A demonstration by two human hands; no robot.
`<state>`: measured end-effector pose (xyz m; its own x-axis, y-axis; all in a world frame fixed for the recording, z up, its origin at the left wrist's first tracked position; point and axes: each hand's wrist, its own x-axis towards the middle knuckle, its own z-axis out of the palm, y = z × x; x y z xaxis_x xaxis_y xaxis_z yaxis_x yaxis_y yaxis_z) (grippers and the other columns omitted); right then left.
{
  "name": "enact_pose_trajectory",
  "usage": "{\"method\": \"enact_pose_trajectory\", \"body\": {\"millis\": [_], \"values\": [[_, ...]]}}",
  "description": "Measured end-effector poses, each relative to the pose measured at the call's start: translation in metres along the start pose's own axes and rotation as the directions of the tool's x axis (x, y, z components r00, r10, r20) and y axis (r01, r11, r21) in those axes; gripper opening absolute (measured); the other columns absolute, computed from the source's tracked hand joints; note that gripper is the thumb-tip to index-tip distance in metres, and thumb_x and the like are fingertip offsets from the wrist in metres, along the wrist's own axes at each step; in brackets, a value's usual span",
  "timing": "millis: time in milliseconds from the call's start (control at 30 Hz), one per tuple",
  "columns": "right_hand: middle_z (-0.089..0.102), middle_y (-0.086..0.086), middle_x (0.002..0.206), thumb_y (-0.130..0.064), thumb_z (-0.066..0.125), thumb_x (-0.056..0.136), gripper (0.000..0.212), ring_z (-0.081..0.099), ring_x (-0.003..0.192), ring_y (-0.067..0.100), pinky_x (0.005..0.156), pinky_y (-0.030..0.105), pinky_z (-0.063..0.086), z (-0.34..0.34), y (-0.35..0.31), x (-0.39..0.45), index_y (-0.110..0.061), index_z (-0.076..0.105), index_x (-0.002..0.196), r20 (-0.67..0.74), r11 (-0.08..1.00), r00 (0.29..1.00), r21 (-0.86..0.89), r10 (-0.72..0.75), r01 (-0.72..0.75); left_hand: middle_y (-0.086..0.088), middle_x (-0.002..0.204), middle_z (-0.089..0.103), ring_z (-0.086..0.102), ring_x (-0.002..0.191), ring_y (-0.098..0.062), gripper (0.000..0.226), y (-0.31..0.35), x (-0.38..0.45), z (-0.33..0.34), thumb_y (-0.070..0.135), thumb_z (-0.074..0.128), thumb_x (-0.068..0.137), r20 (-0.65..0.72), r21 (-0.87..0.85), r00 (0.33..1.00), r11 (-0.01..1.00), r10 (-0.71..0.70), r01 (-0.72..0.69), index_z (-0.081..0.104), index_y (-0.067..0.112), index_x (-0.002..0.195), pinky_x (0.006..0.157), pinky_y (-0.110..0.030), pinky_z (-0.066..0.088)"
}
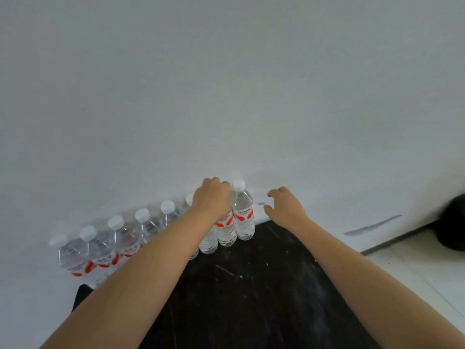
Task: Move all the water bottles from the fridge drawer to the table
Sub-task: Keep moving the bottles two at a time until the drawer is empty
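Several clear water bottles with white caps and red-and-white labels stand in a row along the back edge of a black table (251, 285), against the white wall. My left hand (213, 197) is closed over the top of the second bottle from the right (226, 231), hiding its cap. The rightmost bottle (242, 212) stands upright just right of that hand. My right hand (283, 204) hovers open with fingers curled, a little right of the rightmost bottle and apart from it. The fridge drawer is out of view.
The white wall (226, 96) rises directly behind the bottles. A pale floor (415, 268) lies to the right of the table, with a dark object (453, 227) at the far right edge. The leftmost bottles (75, 255) stand near the table's left corner.
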<state>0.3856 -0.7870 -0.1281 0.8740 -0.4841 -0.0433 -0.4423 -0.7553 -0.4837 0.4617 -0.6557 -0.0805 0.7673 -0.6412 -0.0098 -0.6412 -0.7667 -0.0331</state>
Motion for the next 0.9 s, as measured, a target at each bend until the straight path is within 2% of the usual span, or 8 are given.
{"method": "enact_pose_trajectory", "body": {"millis": [100,200,267,433,533,667,767,900], "values": [[0.053,0.009,0.133,-0.015,0.043,0.095,0.037,0.05,0.122,0.026,0.101,0.033,0.042,-0.043,0.003,-0.051,-0.009,0.051,0.13,-0.119,0.997,0.991,-0.06,-0.063,0.056,-0.012,0.118,0.055,0.049,0.112,-0.027,0.03,0.033,-0.036,-0.031,0.007,0.043,0.092,-0.031,0.052,0.996,0.996,0.078,-0.076,0.056,0.004,0.118,0.087,-0.033,0.045],[0.056,0.007,0.131,-0.012,0.038,0.095,0.037,0.047,0.124,0.025,0.1,0.036,0.043,-0.091,0.008,-0.113,-0.012,0.054,0.129,-0.246,0.977,0.959,-0.193,-0.139,0.092,-0.013,0.121,0.056,0.051,0.114,-0.029,0.032,0.075,-0.075,-0.058,0.01,0.042,0.094,-0.082,0.095,0.979,0.979,0.188,-0.18,0.057,0.005,0.122,0.09,-0.035,0.046],[0.055,0.006,0.131,-0.009,0.038,0.094,0.039,0.046,0.125,0.025,0.097,0.037,0.044,-0.123,0.021,-0.158,-0.013,0.055,0.128,-0.324,0.962,0.939,-0.27,-0.119,0.029,-0.013,0.123,0.057,0.052,0.115,-0.029,0.033,0.109,-0.102,-0.074,0.009,0.041,0.095,-0.121,0.106,0.957,0.962,0.262,-0.25,0.057,0.006,0.122,0.091,-0.034,0.046],[0.057,0.01,0.124,-0.008,0.039,0.091,0.036,0.048,0.12,0.028,0.085,0.033,0.044,-0.201,0.084,-0.297,-0.007,0.058,0.121,-0.519,0.914,0.85,-0.295,0.091,-0.278,-0.014,0.12,0.058,0.05,0.115,-0.03,0.031,0.224,-0.176,-0.107,0.003,0.039,0.092,-0.154,0.1,0.868,0.882,0.471,-0.461,0.058,0.004,0.116,0.084,-0.033,0.045],[0.059,0.013,0.118,-0.008,0.041,0.089,0.032,0.051,0.115,0.032,0.085,0.034,0.046,-0.242,0.13,-0.394,-0.004,0.062,0.113,-0.617,0.835,0.754,-0.274,0.227,-0.476,-0.013,0.118,0.059,0.052,0.113,-0.03,0.029,0.307,-0.232,-0.119,0.003,0.04,0.091,-0.157,0.112,0.769,0.785,0.619,-0.609,0.059,0.005,0.113,0.078,-0.031,0.042],[0.06,0.014,0.12,-0.009,0.044,0.088,0.033,0.055,0.113,0.033,0.088,0.034,0.047,-0.281,0.185,-0.529,-0.004,0.063,0.114,-0.704,0.702,0.588,-0.178,0.399,-0.69,-0.015,0.125,0.057,0.05,0.118,-0.032,0.031,0.42,-0.322,-0.134,0.007,0.044,0.092,-0.155,0.126,0.595,0.613,0.789,-0.78,0.057,0.004,0.119,0.09,-0.035,0.045],[0.061,0.017,0.118,-0.012,0.046,0.089,0.029,0.056,0.109,0.035,0.082,0.032,0.045,-0.302,0.224,-0.623,-0.002,0.065,0.109,-0.71,0.624,0.488,-0.087,0.508,-0.776,-0.016,0.126,0.057,0.05,0.12,-0.033,0.031,0.499,-0.391,-0.136,0.007,0.045,0.092,-0.153,0.179,0.441,0.463,0.885,-0.868,0.057,0.004,0.12,0.093,-0.037,0.045],[0.064,0.016,0.118,-0.015,0.048,0.089,0.03,0.057,0.11,0.033,0.084,0.033,0.047,-0.322,0.277,-0.746,-0.005,0.066,0.111,-0.692,0.501,0.37,-0.014,0.62,-0.865,-0.015,0.126,0.056,0.048,0.12,-0.031,0.032,0.604,-0.485,-0.132,0.006,0.044,0.091,-0.124,0.183,0.293,0.312,0.948,-0.932,0.055,0.004,0.121,0.093,-0.037,0.045]]}}
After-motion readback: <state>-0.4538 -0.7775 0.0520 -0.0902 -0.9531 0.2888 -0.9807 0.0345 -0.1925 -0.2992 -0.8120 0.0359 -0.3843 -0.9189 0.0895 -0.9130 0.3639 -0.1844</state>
